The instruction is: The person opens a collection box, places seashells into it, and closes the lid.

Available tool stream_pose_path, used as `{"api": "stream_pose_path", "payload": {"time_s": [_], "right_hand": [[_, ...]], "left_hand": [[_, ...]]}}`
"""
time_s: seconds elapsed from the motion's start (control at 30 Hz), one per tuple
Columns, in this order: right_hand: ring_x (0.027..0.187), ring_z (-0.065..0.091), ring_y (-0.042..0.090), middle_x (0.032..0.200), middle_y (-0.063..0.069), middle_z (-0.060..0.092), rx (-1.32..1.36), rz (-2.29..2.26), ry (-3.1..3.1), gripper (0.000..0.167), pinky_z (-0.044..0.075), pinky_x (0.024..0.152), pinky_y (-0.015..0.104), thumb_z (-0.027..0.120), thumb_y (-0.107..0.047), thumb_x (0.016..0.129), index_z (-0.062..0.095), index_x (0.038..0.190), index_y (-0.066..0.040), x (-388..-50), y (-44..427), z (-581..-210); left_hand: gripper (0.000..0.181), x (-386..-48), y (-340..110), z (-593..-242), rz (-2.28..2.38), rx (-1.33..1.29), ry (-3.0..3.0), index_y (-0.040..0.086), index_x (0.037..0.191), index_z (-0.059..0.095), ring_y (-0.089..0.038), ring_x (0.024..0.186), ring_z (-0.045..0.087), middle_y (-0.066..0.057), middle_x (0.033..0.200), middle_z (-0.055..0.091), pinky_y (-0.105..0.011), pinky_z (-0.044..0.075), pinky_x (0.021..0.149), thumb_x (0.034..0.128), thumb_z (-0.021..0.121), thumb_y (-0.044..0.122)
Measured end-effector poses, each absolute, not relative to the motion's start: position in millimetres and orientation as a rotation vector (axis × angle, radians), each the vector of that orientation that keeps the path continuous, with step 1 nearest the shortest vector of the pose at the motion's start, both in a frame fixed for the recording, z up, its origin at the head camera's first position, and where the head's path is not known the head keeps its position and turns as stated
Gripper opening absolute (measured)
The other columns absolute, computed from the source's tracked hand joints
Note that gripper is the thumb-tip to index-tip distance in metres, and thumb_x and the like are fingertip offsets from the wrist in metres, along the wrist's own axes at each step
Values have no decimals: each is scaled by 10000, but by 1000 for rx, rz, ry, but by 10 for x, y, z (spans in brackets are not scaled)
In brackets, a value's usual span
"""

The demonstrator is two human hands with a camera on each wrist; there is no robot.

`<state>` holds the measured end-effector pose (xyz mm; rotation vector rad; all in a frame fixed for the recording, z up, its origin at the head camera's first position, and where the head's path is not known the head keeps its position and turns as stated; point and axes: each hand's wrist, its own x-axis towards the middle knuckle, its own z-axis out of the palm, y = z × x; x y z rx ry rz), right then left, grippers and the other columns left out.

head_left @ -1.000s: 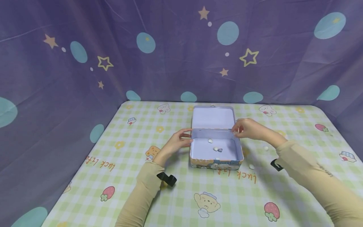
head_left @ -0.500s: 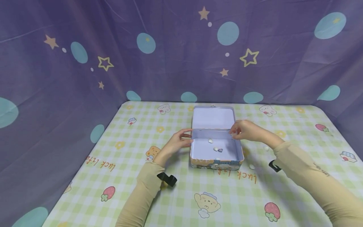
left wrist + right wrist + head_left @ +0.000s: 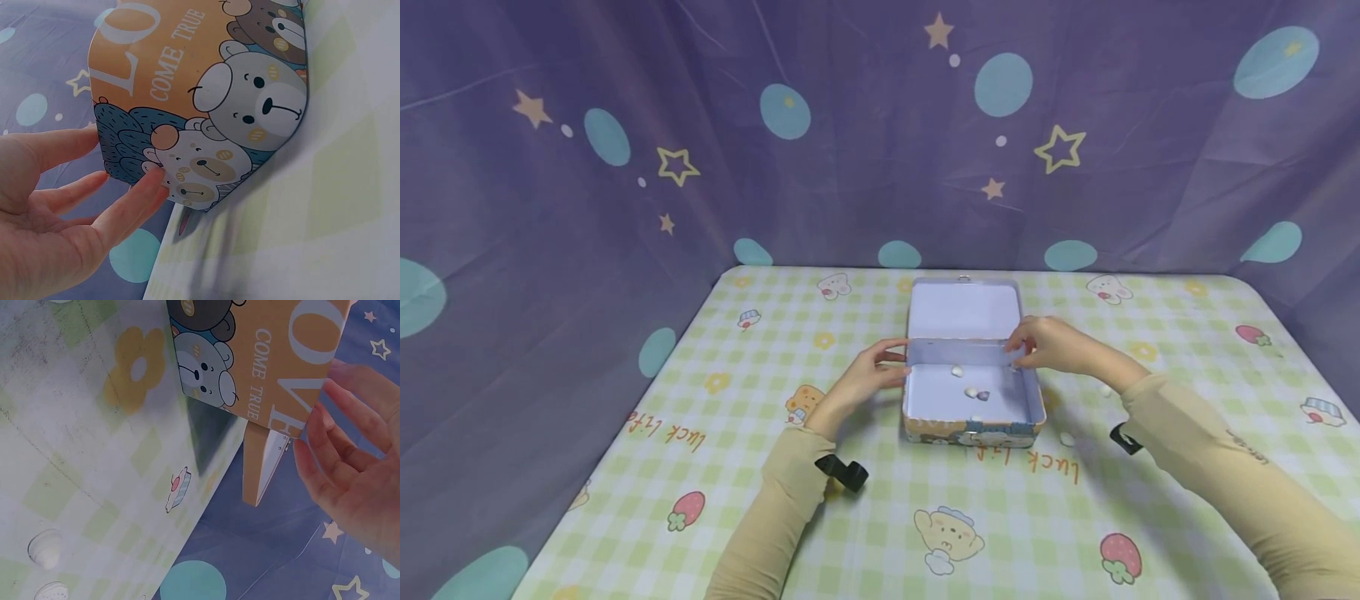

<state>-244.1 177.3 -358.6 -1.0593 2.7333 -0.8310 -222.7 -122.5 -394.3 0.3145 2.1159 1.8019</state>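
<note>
A hinged tin box (image 3: 973, 379) with its lid (image 3: 964, 308) laid back stands mid-table. Bears and lettering cover its outer walls; the inside is plain pale. In it lie a white seashell (image 3: 957, 372), another white seashell (image 3: 972, 392) and a purplish seashell (image 3: 983, 396). My left hand (image 3: 865, 379) touches the left wall with extended fingers, seen also in the left wrist view. Over the back right corner is my right hand (image 3: 1051, 343), thumb and forefinger apart, a small pale shell (image 3: 1013, 368) just below. Box walls hide its fingertips in the right wrist view.
Two white seashells lie on the checked cloth right of the box: a nearer shell (image 3: 1067, 439) and a farther shell (image 3: 1106, 390) beside the right forearm. A purple curtain (image 3: 865, 208) hangs behind the table (image 3: 775, 500).
My right hand has shifted slightly left, in over the box's back right corner, and the pale shell at its fingertips is now lower, apart from them. My left hand has stayed put.
</note>
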Motion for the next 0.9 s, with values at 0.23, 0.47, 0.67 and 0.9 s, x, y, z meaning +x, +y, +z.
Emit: {"api": "stream_pose_path", "payload": {"time_s": [0.23, 0.47, 0.67, 0.9], "right_hand": [[717, 572, 186, 862, 109, 612, -1042, -877, 2763, 178, 514, 691, 373, 659, -7, 717, 661, 893, 14, -2406, 1829, -3586], [717, 556, 171, 857, 101, 611, -1043, -892, 2805, 178, 514, 678, 364, 667, -18, 730, 663, 907, 3, -2346, 1894, -3557], [740, 570, 181, 876, 81, 622, -1030, -909, 2825, 166, 518, 668, 383, 668, -20, 739, 662, 905, -27, -2287, 1931, -3523], [753, 573, 192, 864, 45, 622, -1000, -959, 2864, 196, 520, 689, 394, 677, -23, 744, 661, 939, -7, -2210, 2010, -3468]], "left_hand": [[510, -2256, -1226, -4002, 1804, 317, 2133, 20, 1309, 390, -343, 1004, 538, -279, 1203, 435, -311, 532, 803, 833, 571, 0], [494, -2255, -1218, -3990, 1813, 310, 2131, 29, 1302, 404, -364, 1013, 531, -268, 1193, 443, -317, 536, 793, 837, 565, -4], [501, -2251, -1220, -3986, 1798, 318, 2145, 21, 1308, 392, -345, 1002, 540, -273, 1199, 438, -315, 536, 795, 839, 565, 2], [530, -2242, -1234, -3961, 1767, 326, 2133, 0, 1331, 347, -382, 1054, 499, -297, 1239, 399, -316, 518, 832, 845, 561, 10]]}}
